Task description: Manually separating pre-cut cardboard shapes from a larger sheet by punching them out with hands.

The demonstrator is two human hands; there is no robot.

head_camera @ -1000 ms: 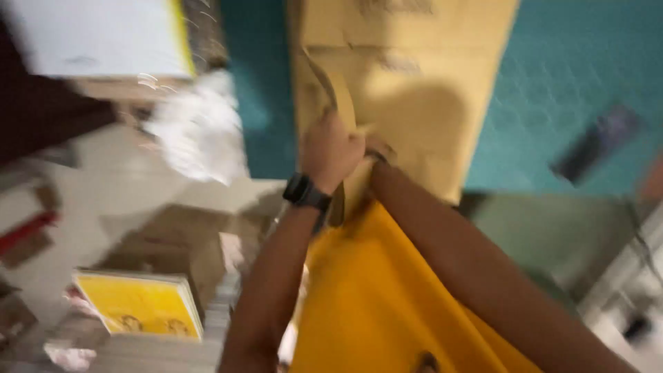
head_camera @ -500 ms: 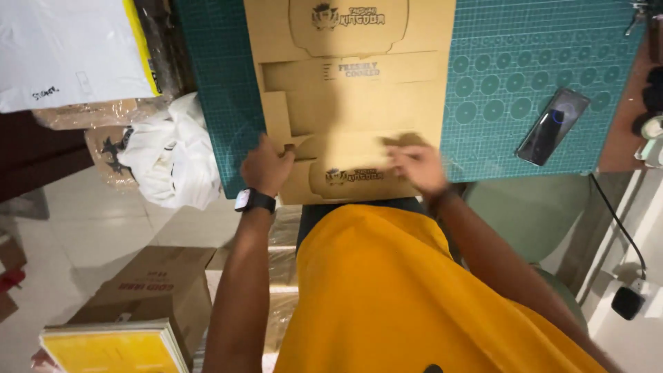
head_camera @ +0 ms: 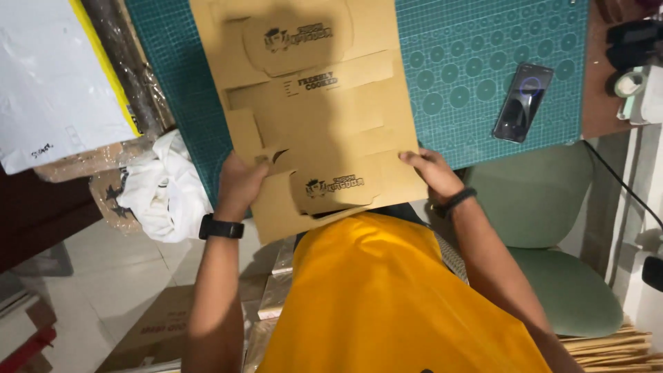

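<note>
— Hands first: what were they doing?
— Left hand (head_camera: pixel 240 185) gripped the near left edge of a flat, unfolded brown cardboard box blank (head_camera: pixel 311 110); right hand (head_camera: pixel 431 173) pressed flat, fingers spread, on its near right corner.
— Where did the blank lie?
— On a teal cutting mat (head_camera: pixel 483 69), overhanging the near edge. A dark phone (head_camera: pixel 523 102) lay to its right.
</note>
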